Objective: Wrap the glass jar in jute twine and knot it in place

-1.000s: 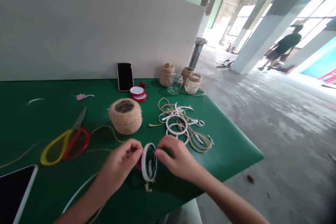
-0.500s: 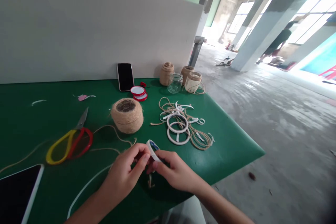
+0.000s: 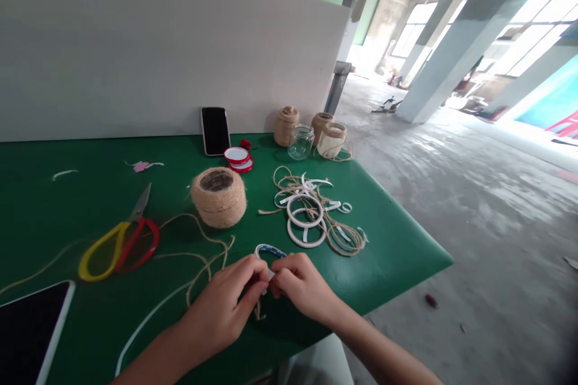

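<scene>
My left hand (image 3: 228, 307) and my right hand (image 3: 301, 286) meet near the front edge of the green table (image 3: 58, 210), fingers pinched together on a white tape ring (image 3: 269, 251) with a blue inner face. The ring lies almost flat between my fingertips, only its far arc showing. A short twine end (image 3: 258, 311) hangs below my fingers. Loose twine (image 3: 205, 264) trails from my left hand toward the big twine ball (image 3: 219, 197).
Red and yellow scissors (image 3: 120, 240) lie at left, a tablet (image 3: 29, 331) at the near left corner. White tape rings and tangled twine (image 3: 311, 213) sit to the right. A phone (image 3: 215, 130), red lids (image 3: 238, 159) and several jars (image 3: 311, 135) stand at the back.
The ring went from upright between my hands to tilted flat and lower. Both hands closed in toward each other and nearer to me. A person in the far background walked out of sight.
</scene>
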Available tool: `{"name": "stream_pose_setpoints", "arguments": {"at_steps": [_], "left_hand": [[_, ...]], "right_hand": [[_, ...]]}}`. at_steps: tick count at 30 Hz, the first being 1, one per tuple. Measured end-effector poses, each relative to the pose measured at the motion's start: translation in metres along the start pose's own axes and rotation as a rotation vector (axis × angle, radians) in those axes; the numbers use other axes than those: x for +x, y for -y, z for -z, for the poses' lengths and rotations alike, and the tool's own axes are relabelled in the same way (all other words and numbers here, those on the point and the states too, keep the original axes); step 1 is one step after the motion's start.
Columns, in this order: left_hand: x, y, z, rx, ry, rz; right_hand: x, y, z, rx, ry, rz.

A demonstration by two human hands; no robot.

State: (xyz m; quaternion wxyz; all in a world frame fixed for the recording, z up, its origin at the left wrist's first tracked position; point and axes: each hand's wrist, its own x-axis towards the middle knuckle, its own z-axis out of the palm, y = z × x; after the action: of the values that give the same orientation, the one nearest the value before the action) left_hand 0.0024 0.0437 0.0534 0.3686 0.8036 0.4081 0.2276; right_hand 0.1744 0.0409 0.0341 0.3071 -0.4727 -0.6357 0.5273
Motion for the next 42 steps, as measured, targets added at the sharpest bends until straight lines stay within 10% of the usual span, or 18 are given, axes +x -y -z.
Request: {"name": "stream_pose_setpoints", "arguments": {"at_steps": [9, 14, 21, 34, 42], "left_hand": [[-0.003, -0.004, 0.01, -0.143, -0.034, 0.005], [0.004, 0.009, 0.033, 0.049, -0.26, 0.191], [0.008, 0.048, 0.033, 0.569, -0.146, 0.201], [0.013, 0.05, 0.03, 0.572, -0.117, 0.223], [0.008, 0.033, 0.028, 0.422, -0.529, 0.106]], "right_hand": [[0.008, 0.006, 0.017, 0.001, 0.046, 0.04], [0.011, 0.001, 0.034, -0.679, -0.171, 0.27], [0.014, -0.011, 0.036, -1.106, -0.225, 0.301], [0.05, 0.004, 0.006, -0.749, -0.06, 0.344], [0.078, 0.016, -0.001, 0.097, 0.059, 0.254]]}}
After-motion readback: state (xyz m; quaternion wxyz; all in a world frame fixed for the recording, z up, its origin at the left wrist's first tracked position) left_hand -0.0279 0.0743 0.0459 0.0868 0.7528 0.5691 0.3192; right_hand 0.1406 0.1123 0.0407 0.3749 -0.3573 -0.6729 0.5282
